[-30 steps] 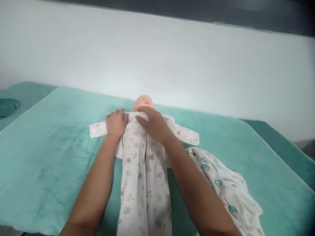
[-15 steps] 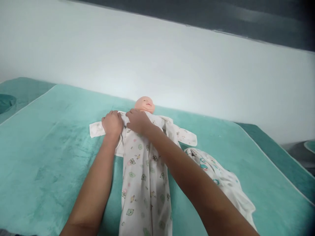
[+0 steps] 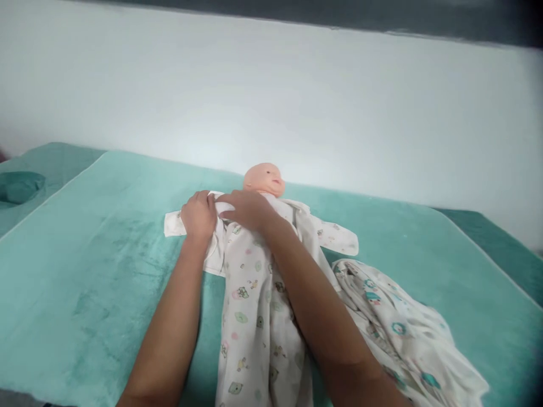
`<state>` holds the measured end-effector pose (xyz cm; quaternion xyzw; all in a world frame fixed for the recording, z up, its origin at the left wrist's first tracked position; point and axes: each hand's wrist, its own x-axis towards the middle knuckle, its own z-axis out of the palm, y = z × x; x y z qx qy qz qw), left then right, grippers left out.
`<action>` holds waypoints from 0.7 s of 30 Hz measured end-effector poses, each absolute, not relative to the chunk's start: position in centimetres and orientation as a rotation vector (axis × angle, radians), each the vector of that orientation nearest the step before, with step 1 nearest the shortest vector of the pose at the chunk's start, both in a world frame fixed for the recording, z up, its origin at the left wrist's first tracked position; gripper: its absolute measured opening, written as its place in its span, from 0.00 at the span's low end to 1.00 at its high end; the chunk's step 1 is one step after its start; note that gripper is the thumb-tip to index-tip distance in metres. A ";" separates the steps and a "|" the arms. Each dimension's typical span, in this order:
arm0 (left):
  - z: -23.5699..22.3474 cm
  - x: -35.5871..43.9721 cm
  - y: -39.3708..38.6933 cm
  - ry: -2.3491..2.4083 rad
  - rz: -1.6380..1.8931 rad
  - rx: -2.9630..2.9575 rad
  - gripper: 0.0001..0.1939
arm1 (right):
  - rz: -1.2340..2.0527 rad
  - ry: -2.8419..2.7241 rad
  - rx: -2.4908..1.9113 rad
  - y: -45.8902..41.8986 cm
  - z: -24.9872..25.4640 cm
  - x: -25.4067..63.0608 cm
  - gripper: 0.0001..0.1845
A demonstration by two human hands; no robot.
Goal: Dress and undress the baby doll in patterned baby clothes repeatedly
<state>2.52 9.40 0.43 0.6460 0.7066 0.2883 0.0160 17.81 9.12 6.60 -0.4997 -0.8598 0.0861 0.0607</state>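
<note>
A baby doll (image 3: 263,178) lies on its back, its head toward the wall. It wears a white long-sleeved baby shirt (image 3: 339,237) and white printed baby pants (image 3: 246,316) that reach up over the chest. My left hand (image 3: 199,216) is closed around the shirt at the doll's shoulder on the left, with the cuff sticking out beyond it. Beside it, my right hand (image 3: 249,209) pinches white cloth at the upper chest, just below the chin. Its fingertips are partly hidden, as is which layer they hold.
A crumpled white printed cloth (image 3: 403,322) lies to the right of the doll, under my right forearm. Beneath everything is a green mat (image 3: 106,254) with pale edging. A white wall (image 3: 271,102) rises behind it. Darker green fabric (image 3: 21,186) shows at the far left.
My view has shifted, so the doll and cloth appear further right and the crumpled cloth shows more. Both hands stay at the same shoulder, with the right hand's fingers slightly shifted.
</note>
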 end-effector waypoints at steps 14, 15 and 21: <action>-1.3 1.3 10.6 1.876 1.344 1.384 0.10 | 0.373 -2.163 -1.738 5.7 10.7 24.2 0.16; -1.5 1.1 10.8 1.786 1.478 1.281 0.10 | 0.358 -2.168 -1.718 5.5 10.7 24.1 0.15; -0.3 0.8 10.3 1.660 2.085 1.230 0.15 | 0.219 -2.399 -1.560 6.1 8.1 19.9 0.21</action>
